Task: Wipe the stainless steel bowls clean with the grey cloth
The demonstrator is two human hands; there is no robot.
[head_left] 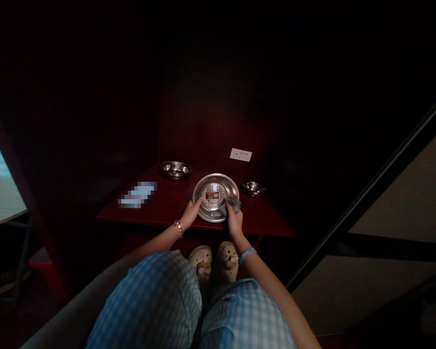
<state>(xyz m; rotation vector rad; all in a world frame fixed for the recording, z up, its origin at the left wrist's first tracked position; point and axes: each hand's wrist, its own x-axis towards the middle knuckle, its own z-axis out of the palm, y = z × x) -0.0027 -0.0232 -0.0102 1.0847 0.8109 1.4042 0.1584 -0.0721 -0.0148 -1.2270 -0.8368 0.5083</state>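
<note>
A round steel plate (215,194) is tilted up toward me at the front edge of a dark red table (167,203). My left hand (192,213) grips its left rim, fingers curled round the edge. My right hand (234,219) is closed on a small grey cloth (233,204) pressed against the plate's right rim. A small red and white mark shows at the plate's centre.
Two small steel bowls stand on the table, one at the back left (176,169) and one at the right (253,188). A blurred flat item (138,194) lies at the left. A white socket plate (241,154) is on the wall behind. My knees and shoes are below.
</note>
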